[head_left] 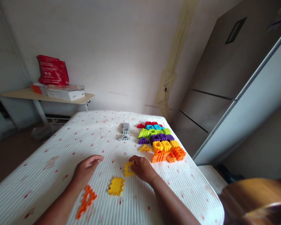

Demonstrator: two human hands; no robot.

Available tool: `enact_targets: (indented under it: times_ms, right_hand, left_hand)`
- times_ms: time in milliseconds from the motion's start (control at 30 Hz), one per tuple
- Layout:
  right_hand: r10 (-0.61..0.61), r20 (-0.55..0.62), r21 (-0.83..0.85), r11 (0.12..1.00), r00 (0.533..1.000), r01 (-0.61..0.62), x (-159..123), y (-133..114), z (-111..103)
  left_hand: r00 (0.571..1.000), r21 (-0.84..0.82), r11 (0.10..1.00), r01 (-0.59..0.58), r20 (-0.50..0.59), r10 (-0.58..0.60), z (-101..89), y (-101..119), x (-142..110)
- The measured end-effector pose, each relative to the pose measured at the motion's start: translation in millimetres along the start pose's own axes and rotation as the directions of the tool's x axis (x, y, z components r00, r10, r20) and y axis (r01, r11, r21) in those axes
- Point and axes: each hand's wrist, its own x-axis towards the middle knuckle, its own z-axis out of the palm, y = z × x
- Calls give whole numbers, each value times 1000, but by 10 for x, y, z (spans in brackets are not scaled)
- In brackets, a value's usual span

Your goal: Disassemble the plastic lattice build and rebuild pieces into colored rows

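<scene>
My right hand (141, 167) grips a yellow window-like building piece (127, 169) with notched edges, just above the cloth or touching it; I cannot tell which. Near it lies a flat yellow square panel (116, 186) with toothed edges. My left hand (87, 167) hovers over the cloth to the left, thumb and fingers drawn close together, with nothing visible in them. Below that hand, by the forearm, lies an orange triangular frame piece (86, 201). Sorted stacks of such pieces stand at the right: orange (160, 156), yellow (165, 146), purple (159, 137), green (152, 133), blue (154, 127) and red (151, 123).
Grey pieces (125, 128) stand at the far middle of the table, which wears a white ribbed cloth (96, 134). A side table (21, 93) at the left carries boxes and a red bag (51, 70). A refrigerator (213, 78) and a wooden chair (259, 193) are on the right.
</scene>
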Motion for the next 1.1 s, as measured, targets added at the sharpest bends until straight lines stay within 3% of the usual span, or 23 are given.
enact_targets:
  times_ms: [167, 267, 467, 600, 667, 767, 867, 967, 1100]
  right_hand:
    - [48, -187, -145, 986, 981, -76, -4, 80, 89]
    - [122, -184, -181, 971, 975, -156, -70, 45, 101]
    - [98, -171, -318, 936, 980, -149, -166, -138, 211]
    - [111, -157, -346, 925, 981, -160, -147, -180, 254]
    - [111, -143, -345, 926, 983, -155, -129, -167, 246]
    - [98, -137, -337, 931, 986, -139, -113, -132, 243]
    - [86, -150, -303, 944, 985, -129, -131, -124, 242]
    - [17, -200, -215, 975, 980, -61, -192, -163, 117]
    - [-70, -415, -94, 995, 907, 34, -270, -112, -397]
  left_hand:
    - [1000, 15, 1000, -5, 0, 5, 2, 9, -16]
    - [1000, 25, 1000, -17, 3, 17, 11, -8, -16]
    - [997, 67, 995, -70, 21, 69, -3, 27, -37]
    - [981, 76, 983, -168, 116, 159, -14, 159, -124]
    - [941, 94, 959, -266, 243, 236, 4, 241, -193]
    - [815, 134, 891, -434, 479, 326, 63, 308, -316]
    - [725, 158, 827, -540, 586, 361, 129, 270, -426]
    - [691, 188, 777, -601, 610, 387, 169, 201, -482]
    - [688, 183, 779, -599, 617, 383, 174, 191, -460]
